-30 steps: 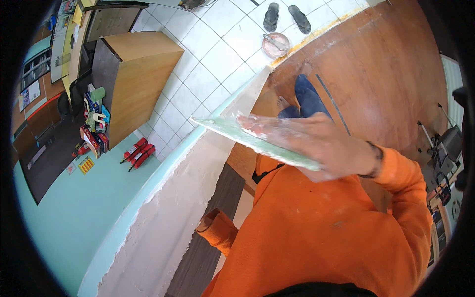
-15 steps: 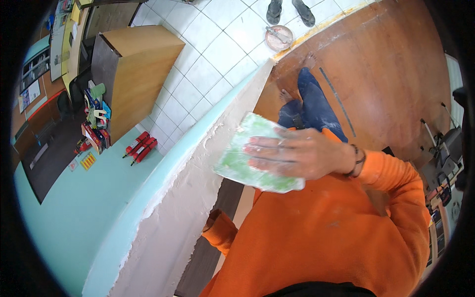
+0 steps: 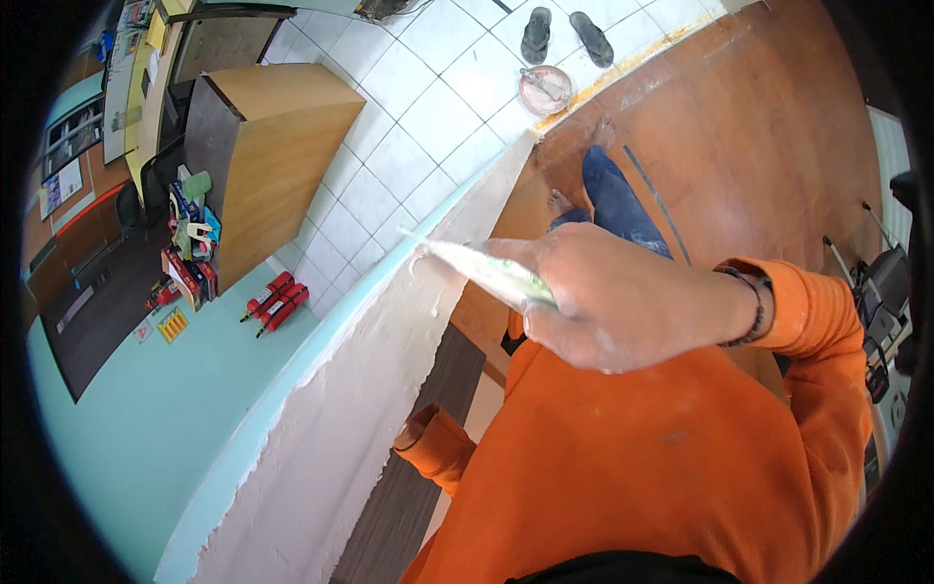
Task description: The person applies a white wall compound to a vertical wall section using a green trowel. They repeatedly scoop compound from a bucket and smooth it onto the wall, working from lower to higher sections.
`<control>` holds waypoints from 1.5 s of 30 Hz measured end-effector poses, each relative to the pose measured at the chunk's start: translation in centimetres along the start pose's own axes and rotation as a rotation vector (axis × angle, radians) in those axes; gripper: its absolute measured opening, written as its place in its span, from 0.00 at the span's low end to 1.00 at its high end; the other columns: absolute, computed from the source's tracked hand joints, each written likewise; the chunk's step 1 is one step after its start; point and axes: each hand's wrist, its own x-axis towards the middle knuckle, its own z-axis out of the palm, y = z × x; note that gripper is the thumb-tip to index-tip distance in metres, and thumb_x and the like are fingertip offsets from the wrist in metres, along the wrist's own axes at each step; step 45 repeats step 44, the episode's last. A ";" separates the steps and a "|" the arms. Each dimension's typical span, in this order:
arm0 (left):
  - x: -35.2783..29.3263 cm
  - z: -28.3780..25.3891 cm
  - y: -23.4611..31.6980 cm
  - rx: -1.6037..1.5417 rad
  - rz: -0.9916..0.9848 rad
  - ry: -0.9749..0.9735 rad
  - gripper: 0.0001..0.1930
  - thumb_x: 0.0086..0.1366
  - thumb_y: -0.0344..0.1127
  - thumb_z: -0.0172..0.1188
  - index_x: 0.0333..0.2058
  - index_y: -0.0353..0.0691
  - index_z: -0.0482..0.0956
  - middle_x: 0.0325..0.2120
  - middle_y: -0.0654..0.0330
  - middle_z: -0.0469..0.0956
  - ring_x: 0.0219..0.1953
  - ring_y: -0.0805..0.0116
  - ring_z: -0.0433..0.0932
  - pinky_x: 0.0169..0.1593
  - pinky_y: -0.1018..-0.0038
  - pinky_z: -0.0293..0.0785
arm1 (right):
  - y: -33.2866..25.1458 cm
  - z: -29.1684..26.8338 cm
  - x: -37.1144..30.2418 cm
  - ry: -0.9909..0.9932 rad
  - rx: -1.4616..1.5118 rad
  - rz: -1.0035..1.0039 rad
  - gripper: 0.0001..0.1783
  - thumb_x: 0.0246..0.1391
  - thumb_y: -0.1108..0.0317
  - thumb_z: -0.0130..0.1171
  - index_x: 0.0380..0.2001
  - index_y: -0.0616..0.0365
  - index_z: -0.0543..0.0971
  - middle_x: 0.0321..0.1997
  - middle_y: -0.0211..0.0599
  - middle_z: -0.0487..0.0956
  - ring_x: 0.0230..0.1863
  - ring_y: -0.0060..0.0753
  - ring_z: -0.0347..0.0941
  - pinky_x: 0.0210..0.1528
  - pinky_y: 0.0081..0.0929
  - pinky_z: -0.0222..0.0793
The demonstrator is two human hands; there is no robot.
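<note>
In my right hand (image 3: 603, 297) is a thin green spreader (image 3: 486, 271) smeared with white plaster, my fingers wrapped round one edge. It is turned nearly edge-on, its far edge at the border of the wet grey-white plaster band (image 3: 321, 428) where the band meets the pale turquoise wall (image 3: 185, 409). Ridges and small lumps of plaster show along that border. My left hand (image 3: 413, 426) shows only as a sliver at the orange cuff beside the band's lower edge; its fingers are hidden.
A plaster-coated round bowl (image 3: 546, 91) with a tool in it stands on white tiles near dark slippers (image 3: 535, 36). My bare feet are on the brown floor (image 3: 759, 146). Red fire extinguishers (image 3: 277, 304) and a wooden cabinet (image 3: 282, 165) lie to the left.
My right hand has turned the spreader from lying with its broad green face showing to nearly edge-on. The hand has rolled so its back faces up. My left sleeve has hardly moved.
</note>
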 end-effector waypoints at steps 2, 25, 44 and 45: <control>0.0 0.0 0.1 -0.009 0.003 -0.004 0.22 0.70 0.45 0.66 0.28 0.27 0.84 0.26 0.46 0.85 0.28 0.58 0.87 0.33 0.56 0.91 | -1.8 1.0 0.0 0.087 -0.260 -0.233 0.35 0.56 0.74 0.53 0.67 0.75 0.64 0.27 0.53 0.79 0.23 0.58 0.76 0.32 0.44 0.74; -0.5 -0.2 1.2 0.011 0.006 -0.044 0.23 0.70 0.46 0.66 0.29 0.26 0.85 0.27 0.45 0.85 0.28 0.56 0.87 0.32 0.55 0.91 | 8.8 6.7 1.7 0.555 -0.579 -0.731 0.33 0.58 0.68 0.62 0.67 0.58 0.71 0.73 0.51 0.70 0.70 0.50 0.71 0.59 0.36 0.77; 0.8 0.5 1.8 -0.007 0.022 -0.098 0.23 0.70 0.47 0.66 0.30 0.26 0.86 0.28 0.44 0.86 0.28 0.55 0.88 0.32 0.54 0.91 | 4.8 -0.4 0.8 0.118 -0.146 -0.150 0.34 0.58 0.74 0.52 0.70 0.61 0.67 0.32 0.53 0.80 0.32 0.50 0.77 0.38 0.46 0.71; 0.8 0.5 1.8 -0.007 0.022 -0.098 0.23 0.70 0.47 0.66 0.30 0.26 0.86 0.28 0.44 0.86 0.28 0.55 0.88 0.32 0.54 0.91 | 4.8 -0.4 0.8 0.118 -0.146 -0.150 0.34 0.58 0.74 0.52 0.70 0.61 0.67 0.32 0.53 0.80 0.32 0.50 0.77 0.38 0.46 0.71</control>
